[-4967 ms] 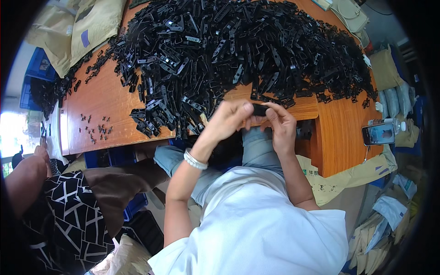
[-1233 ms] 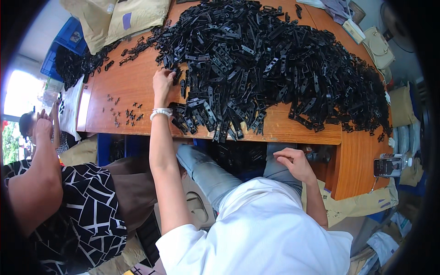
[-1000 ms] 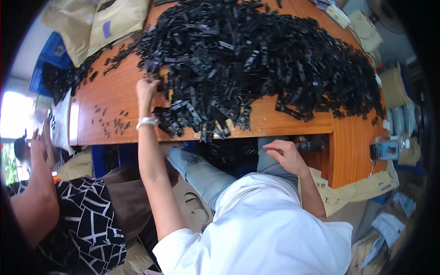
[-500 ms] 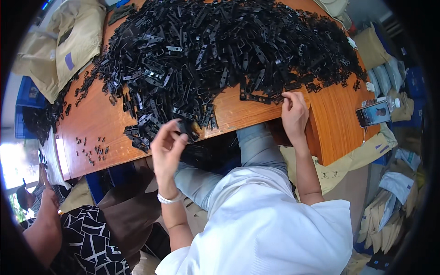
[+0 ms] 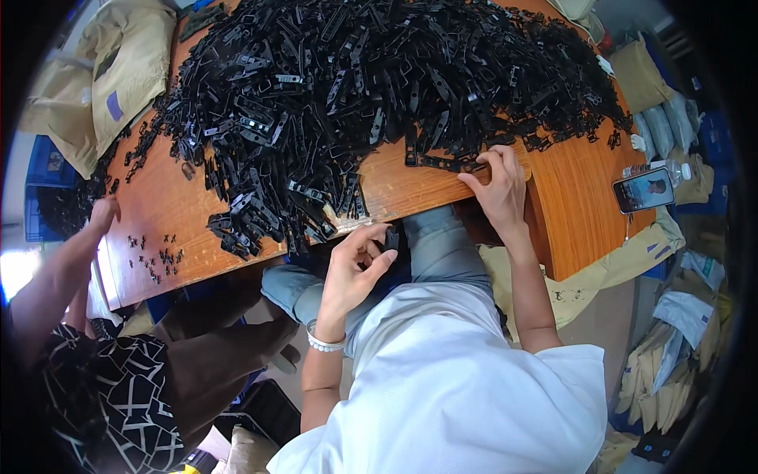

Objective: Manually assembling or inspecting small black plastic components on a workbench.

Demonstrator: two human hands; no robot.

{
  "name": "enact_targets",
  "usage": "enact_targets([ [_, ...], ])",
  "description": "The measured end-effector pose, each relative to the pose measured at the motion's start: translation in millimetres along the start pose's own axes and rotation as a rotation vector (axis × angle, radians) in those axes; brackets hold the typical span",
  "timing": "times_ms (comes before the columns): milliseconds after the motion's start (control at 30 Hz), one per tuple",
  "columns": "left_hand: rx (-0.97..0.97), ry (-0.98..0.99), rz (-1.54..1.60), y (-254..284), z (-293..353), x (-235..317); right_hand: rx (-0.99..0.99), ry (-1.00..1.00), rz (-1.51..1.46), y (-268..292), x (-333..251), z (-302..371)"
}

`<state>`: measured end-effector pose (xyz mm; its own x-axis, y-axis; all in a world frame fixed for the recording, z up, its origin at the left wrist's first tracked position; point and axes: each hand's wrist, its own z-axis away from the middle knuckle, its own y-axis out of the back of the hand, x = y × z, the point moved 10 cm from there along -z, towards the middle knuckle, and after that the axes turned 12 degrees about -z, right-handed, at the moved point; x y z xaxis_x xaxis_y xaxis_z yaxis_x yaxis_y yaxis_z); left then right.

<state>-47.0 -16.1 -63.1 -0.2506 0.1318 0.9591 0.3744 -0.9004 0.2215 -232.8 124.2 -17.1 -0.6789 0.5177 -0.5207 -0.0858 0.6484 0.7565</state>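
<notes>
My left hand [image 5: 353,271] is over my lap, just off the table's front edge. Its thumb and fingers close on a small black plastic part [image 5: 391,237], partly hidden by the fingers. My right hand [image 5: 503,189] hovers at the near edge of the heap, thumb and forefinger apart around the end of a black slotted strip [image 5: 446,163] on the table. A large heap of black slotted plastic parts [image 5: 347,87] spreads over the wooden table [image 5: 426,188], with a tongue of them reaching the front edge beside my left hand.
Small dark pieces [image 5: 158,257] lie scattered at the table's left. A co-worker's arm [image 5: 67,253] reaches in there. A phone [image 5: 643,189] and a clear bottle [image 5: 677,171] are at the right edge. Tan sacks [image 5: 130,71] stand far left; packages [image 5: 671,355] are stacked at right.
My left hand has moved right and away from the heap to over my lap, holding the black part. My right hand's thumb and forefinger have spread. The co-worker's arm has come to the table.
</notes>
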Motion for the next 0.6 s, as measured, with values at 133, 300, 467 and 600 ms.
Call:
enact_targets([
  [133, -0.005, 0.022, 0.026, -2.8, -0.6, -1.2, -0.031, -0.050, 0.020, -8.3, 10.5, 1.3],
  [300, 0.048, 0.117, 0.312, 0.8, -6.3, -13.1, 0.117, -0.017, -0.085, 14.5, 8.7, 5.4],
  [467, -0.070, 0.237, 0.782, -22.0, -16.0, -17.7, 0.064, -0.027, 0.013, 9.0, 17.4, 8.7],
  [600, -0.199, 0.233, 0.953, -34.8, -20.0, -8.4, 0.003, -0.220, -0.576, 7.7, 15.7, 11.9],
])
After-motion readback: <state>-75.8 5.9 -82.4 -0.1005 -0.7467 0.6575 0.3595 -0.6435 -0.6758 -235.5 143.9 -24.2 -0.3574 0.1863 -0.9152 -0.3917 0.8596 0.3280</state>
